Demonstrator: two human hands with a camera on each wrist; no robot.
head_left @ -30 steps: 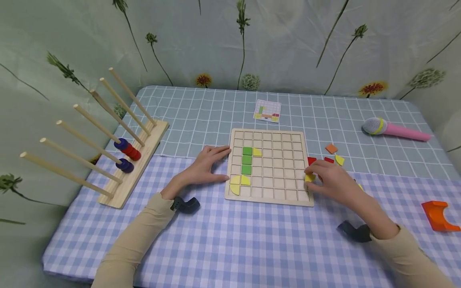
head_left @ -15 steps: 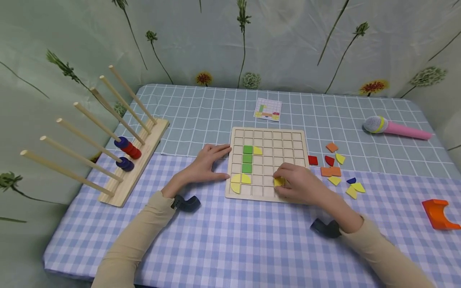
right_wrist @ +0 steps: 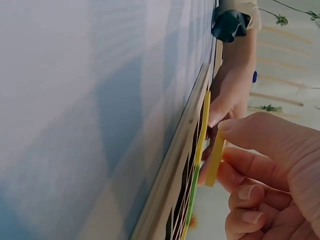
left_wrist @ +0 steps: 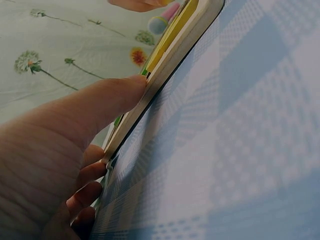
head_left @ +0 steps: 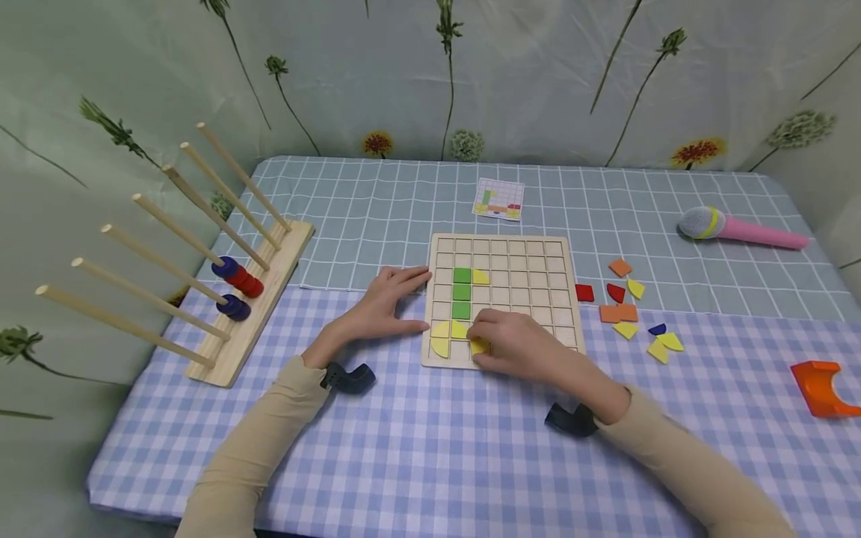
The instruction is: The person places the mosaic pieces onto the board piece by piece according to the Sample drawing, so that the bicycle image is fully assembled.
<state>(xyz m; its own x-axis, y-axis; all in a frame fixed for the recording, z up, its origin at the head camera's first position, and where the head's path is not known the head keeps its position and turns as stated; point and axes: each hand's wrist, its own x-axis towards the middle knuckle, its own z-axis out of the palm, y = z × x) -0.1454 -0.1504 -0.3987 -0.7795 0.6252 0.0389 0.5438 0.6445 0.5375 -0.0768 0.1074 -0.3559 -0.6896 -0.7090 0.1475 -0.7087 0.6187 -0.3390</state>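
Note:
A wooden grid board (head_left: 528, 284) lies on the table. Three green square tiles (head_left: 461, 291) form a column in it, with a yellow quarter-circle tile (head_left: 480, 277) beside the top one and several yellow quarter-circles (head_left: 440, 347) at its lower left. My left hand (head_left: 380, 308) rests at the board's left edge; the left wrist view shows its thumb (left_wrist: 115, 97) touching the rim. Over the board's lower left part, my right hand (head_left: 518, 345) pinches a yellow tile (right_wrist: 216, 160) between thumb and finger, raised above the board in the right wrist view.
Loose red, orange, yellow and blue tiles (head_left: 617, 313) lie right of the board. Behind it is a pattern card (head_left: 498, 199). A pink toy microphone (head_left: 740, 229) and an orange arch block (head_left: 819, 388) lie farther right. A peg stand (head_left: 258, 288) with rings stands left.
The right hand has carried the yellow tile leftward from the board's right edge, across its lower rows, to near the yellow tiles at lower left. My left hand has stayed in place.

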